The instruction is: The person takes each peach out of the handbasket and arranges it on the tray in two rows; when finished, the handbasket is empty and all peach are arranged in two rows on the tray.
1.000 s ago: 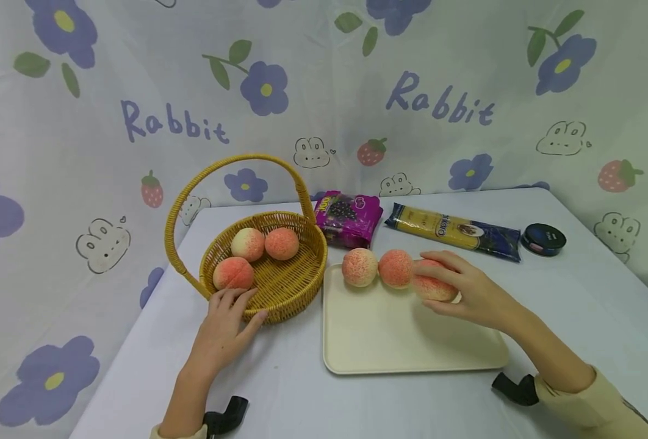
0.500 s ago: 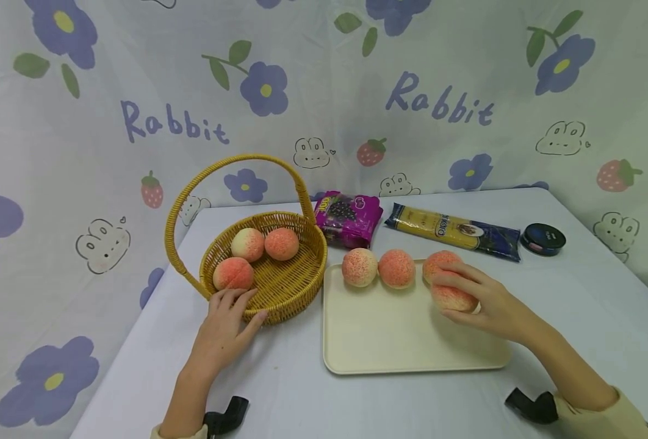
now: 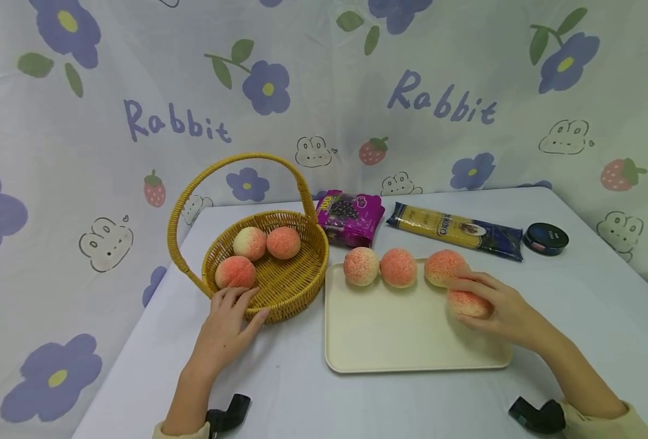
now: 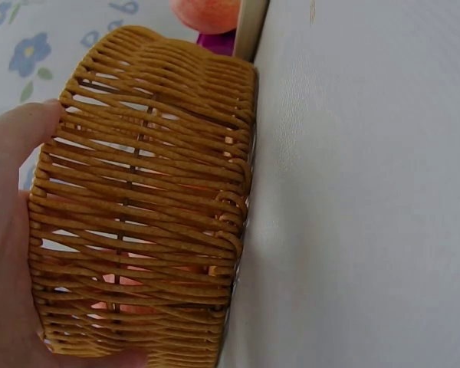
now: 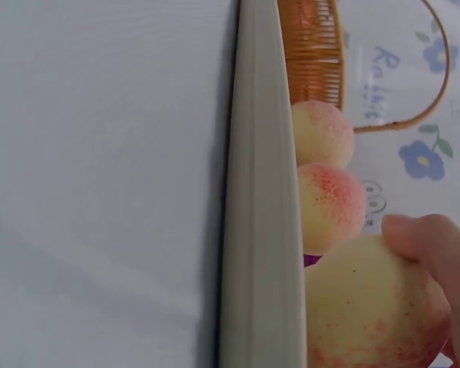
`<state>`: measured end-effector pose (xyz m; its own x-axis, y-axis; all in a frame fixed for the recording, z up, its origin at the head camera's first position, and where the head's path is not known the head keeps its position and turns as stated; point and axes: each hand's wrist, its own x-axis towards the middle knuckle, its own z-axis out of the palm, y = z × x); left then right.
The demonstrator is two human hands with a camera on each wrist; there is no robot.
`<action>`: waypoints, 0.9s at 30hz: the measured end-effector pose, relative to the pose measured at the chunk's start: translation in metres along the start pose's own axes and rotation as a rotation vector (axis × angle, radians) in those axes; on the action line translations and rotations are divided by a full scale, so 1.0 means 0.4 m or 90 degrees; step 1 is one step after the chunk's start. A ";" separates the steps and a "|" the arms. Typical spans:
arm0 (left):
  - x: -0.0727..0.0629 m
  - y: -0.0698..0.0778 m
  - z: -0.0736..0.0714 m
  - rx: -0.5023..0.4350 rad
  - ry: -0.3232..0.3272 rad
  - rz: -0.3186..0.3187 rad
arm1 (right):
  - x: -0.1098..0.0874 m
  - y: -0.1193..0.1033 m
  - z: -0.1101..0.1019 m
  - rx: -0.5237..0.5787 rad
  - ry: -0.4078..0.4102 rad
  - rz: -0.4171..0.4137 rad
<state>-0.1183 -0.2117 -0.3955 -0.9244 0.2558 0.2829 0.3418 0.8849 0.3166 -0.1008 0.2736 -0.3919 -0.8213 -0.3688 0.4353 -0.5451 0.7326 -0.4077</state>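
Note:
My right hand (image 3: 507, 311) grips a pink and cream toy peach (image 3: 469, 303) over the right part of the cream tray (image 3: 390, 341). In the right wrist view, the thumb presses against that peach (image 5: 372, 307). Just behind it sits another peach (image 3: 445, 267), and two more, a speckled peach (image 3: 361, 266) and a pinker peach (image 3: 398, 268), lie along the tray's far edge. My left hand (image 3: 225, 329) holds the near rim of the yellow wicker basket (image 3: 296, 296), fingers bent over it. Inside are three peaches, the nearest peach (image 3: 235, 272) beside my fingertips.
A purple snack packet (image 3: 351, 216) lies behind the tray's left corner. Farther right are a long yellow and blue pasta packet (image 3: 456, 230) and a round black tin (image 3: 545, 238). The basket's tall handle (image 3: 236, 160) arches upward. A printed curtain (image 3: 329, 79) hangs behind the table.
My right hand has let go of one peach at the tray's back right, taken hold of the peach in front of it, and moved right and nearer. The left hand has stayed on the basket.

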 end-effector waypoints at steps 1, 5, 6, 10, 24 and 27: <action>0.001 0.001 0.000 -0.001 -0.001 0.000 | -0.003 0.002 -0.001 -0.002 -0.003 0.007; 0.002 0.001 0.000 -0.002 -0.002 0.001 | -0.013 0.010 -0.007 -0.019 -0.025 0.031; 0.002 0.001 -0.001 -0.002 -0.002 0.002 | -0.014 0.011 -0.009 -0.021 -0.031 0.031; 0.003 0.000 -0.002 -0.004 0.000 0.003 | -0.016 0.013 -0.015 -0.035 -0.056 0.020; 0.002 0.000 -0.002 -0.005 -0.002 -0.003 | -0.023 0.009 -0.026 -0.010 -0.104 0.024; 0.004 0.002 -0.003 -0.006 -0.004 -0.003 | -0.026 0.010 -0.024 0.007 -0.117 0.035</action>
<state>-0.1193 -0.2113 -0.3938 -0.9269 0.2546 0.2756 0.3392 0.8825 0.3257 -0.0930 0.2856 -0.3904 -0.8662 -0.4274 0.2591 -0.4997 0.7489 -0.4353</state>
